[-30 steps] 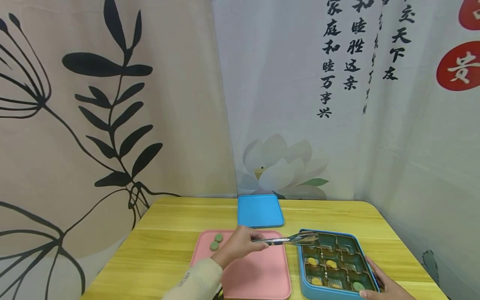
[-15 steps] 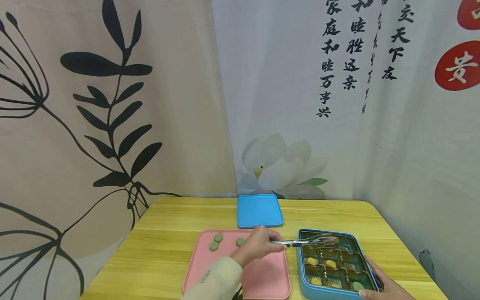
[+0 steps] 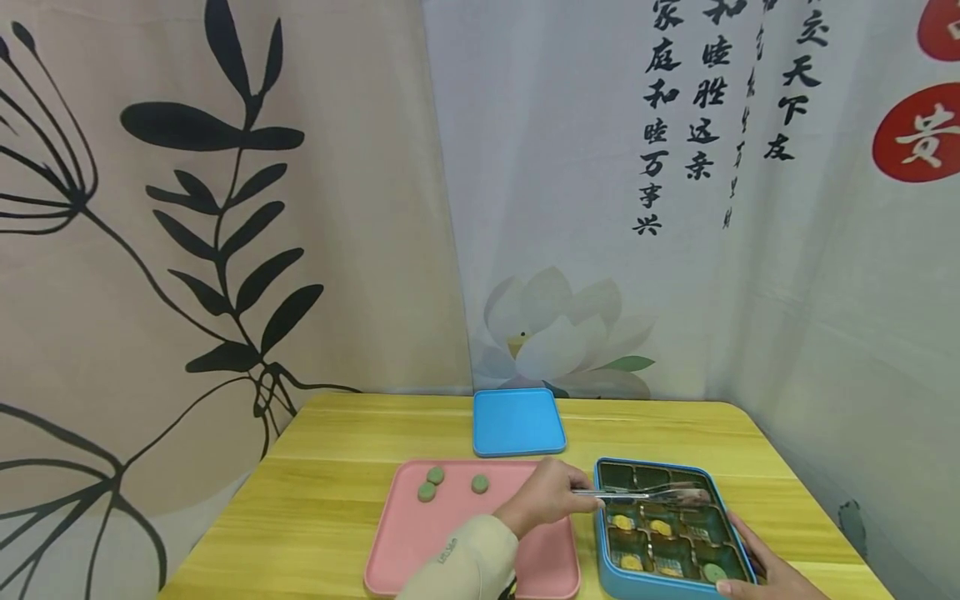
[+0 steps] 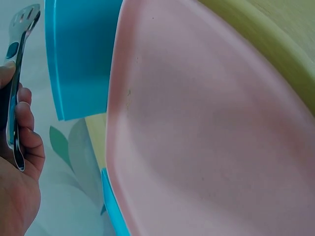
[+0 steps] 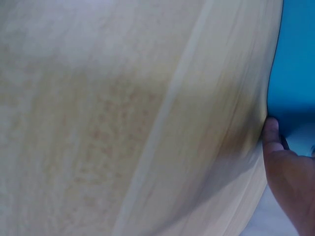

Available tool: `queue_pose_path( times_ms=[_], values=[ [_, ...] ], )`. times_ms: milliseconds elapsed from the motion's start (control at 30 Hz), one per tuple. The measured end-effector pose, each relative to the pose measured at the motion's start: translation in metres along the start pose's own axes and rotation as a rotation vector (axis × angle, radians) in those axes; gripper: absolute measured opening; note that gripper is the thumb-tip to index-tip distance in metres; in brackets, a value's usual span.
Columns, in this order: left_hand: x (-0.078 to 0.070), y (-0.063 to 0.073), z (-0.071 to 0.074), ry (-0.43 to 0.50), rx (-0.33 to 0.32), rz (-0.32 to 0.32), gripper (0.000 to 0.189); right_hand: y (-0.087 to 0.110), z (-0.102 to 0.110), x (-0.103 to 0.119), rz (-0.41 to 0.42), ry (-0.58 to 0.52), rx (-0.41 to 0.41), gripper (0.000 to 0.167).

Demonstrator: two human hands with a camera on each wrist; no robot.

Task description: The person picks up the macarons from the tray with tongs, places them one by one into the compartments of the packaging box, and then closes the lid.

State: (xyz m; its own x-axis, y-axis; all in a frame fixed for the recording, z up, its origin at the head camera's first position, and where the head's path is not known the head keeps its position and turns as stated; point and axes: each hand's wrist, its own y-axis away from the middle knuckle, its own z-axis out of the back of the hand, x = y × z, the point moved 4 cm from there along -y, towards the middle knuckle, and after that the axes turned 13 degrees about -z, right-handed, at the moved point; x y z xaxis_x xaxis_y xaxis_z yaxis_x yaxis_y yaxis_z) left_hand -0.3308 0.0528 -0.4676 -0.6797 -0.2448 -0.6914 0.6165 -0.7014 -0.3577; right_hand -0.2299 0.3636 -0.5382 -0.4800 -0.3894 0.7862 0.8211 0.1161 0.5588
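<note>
My left hand [image 3: 546, 498] grips metal food tongs [image 3: 645, 495], their slotted ends above the blue box [image 3: 604, 557]. The left wrist view shows the tongs [image 4: 18, 64] in the curled fingers; whether anything lies between their ends I cannot tell. A dark divided insert fills the box. Several of its compartments hold yellow pieces [image 3: 660, 527], and a round green piece [image 3: 713, 572] sits in the near right one. My right hand [image 3: 772, 571] holds the box's near right corner, thumb at the front rim, fingers along the side. Under my left forearm lies a pink tray [image 3: 397, 542] with three green pieces [image 3: 480, 483].
A flat blue tray or lid [image 3: 519, 422] lies behind the pink tray on the wooden table [image 3: 315, 483]. A printed curtain [image 3: 375, 208] hangs along the table's back and sides.
My left hand has moved right with the tongs, from above the box's far left compartments to its right side. A green piece on the pink tray has come into sight. My right hand stays put.
</note>
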Motion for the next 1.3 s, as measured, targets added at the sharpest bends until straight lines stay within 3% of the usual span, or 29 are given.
queue_pose_path(
  times_ms=[267,533,967,1200,1300],
  values=[
    [0.002,-0.005,-0.005,-0.036,0.014,0.001,0.012,0.0,-0.001,0.0,0.043,-0.022,0.05,0.092],
    [0.005,0.0,0.002,-0.007,-0.021,0.046,0.012,0.002,0.0,0.002,0.039,-0.035,0.056,0.092],
    [0.009,0.003,0.018,-0.07,-0.041,0.044,0.016,-0.001,0.003,-0.005,0.075,-0.081,0.098,0.095],
    [0.015,0.01,0.034,-0.009,-0.065,0.081,0.011,0.0,0.002,-0.005,0.075,-0.058,0.082,0.095],
    [0.019,0.014,0.043,0.008,-0.09,0.097,0.012,0.0,0.001,-0.005,0.088,-0.093,0.115,0.094]
  ],
)
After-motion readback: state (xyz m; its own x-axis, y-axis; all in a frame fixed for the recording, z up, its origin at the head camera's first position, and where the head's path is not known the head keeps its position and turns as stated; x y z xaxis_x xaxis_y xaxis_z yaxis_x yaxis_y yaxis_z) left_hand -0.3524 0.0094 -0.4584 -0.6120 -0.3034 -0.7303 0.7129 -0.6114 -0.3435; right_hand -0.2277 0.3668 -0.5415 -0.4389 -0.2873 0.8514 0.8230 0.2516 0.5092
